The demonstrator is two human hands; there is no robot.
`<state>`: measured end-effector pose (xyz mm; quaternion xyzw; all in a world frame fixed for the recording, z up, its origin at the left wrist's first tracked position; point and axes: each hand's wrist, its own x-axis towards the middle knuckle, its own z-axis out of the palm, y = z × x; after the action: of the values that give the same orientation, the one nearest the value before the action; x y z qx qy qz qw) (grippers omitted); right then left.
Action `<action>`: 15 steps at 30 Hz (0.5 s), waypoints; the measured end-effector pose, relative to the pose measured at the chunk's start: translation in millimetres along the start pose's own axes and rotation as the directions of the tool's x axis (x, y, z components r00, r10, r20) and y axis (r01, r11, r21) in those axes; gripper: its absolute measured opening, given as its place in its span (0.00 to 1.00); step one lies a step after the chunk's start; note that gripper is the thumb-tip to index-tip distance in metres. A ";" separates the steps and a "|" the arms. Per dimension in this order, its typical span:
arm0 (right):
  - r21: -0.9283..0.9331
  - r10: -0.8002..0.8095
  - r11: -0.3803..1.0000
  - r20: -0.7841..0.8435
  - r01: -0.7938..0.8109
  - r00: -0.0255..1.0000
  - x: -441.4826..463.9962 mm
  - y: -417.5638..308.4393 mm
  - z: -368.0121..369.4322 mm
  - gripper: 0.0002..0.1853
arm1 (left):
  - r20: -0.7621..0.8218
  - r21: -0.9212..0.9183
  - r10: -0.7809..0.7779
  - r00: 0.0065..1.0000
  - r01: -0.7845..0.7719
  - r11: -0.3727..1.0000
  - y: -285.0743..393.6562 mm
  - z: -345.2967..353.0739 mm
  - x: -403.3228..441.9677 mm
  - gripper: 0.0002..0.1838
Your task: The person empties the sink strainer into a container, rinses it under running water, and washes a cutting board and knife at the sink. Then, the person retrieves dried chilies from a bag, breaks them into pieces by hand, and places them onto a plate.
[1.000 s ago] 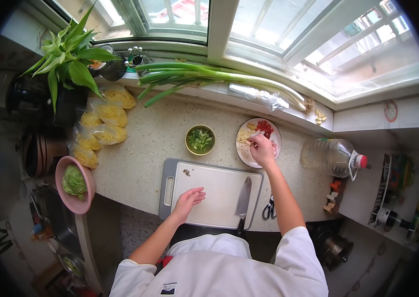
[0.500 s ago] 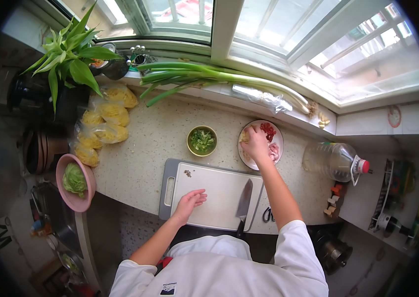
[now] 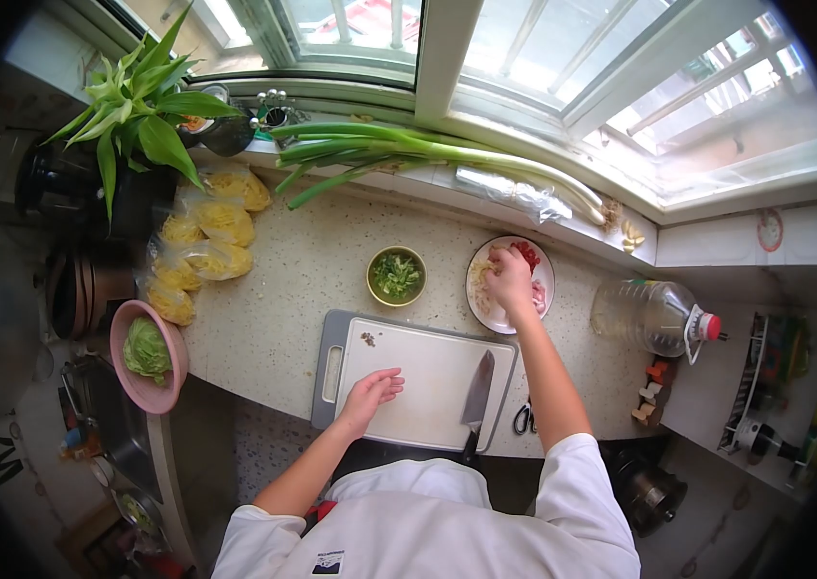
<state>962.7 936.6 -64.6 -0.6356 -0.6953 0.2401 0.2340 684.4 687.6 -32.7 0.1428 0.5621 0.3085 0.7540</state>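
Note:
My right hand reaches over a white plate, its fingers drawn together in a pinch; anything between the fingertips is too small to make out. On that plate are a pale chopped heap left of the hand, chopped red pepper behind it, and pink meat pieces to its right. My left hand hovers at the left part of a white cutting board, fingers stretched out and holding nothing. A kitchen knife lies on the board's right side. Small dark bits sit at its upper left.
A bowl of chopped greens stands behind the board. Scissors lie right of it, and an oil bottle farther right. Bagged yellow noodles and a pink bowl with lettuce are left. Long scallions rest on the sill.
My right hand has shifted slightly right over the plate, away from the pale heap and closer to the red pepper. My left hand stays where it was.

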 end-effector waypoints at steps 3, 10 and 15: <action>0.032 -0.013 0.999 -0.008 0.013 1.000 2.7 -4.8 -12.3 0.12 | 0.007 -0.014 0.000 1.000 0.000 1.000 -1.1 -2.5 -0.2 0.20; 0.254 -0.041 0.967 0.073 0.021 0.996 6.6 -66.3 -13.7 0.11 | 0.012 -0.059 -0.005 1.000 0.006 0.998 0.6 -5.6 -3.7 0.20; 0.297 -0.056 0.955 0.200 -0.005 0.978 6.5 -114.2 33.5 0.11 | -0.017 -0.088 -0.001 1.000 -0.001 0.996 1.0 -13.9 -11.1 0.20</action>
<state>853.0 933.1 -18.3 -0.5561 -0.6803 0.4028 0.2563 669.2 679.6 -28.3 0.1068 0.5544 0.3342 0.7546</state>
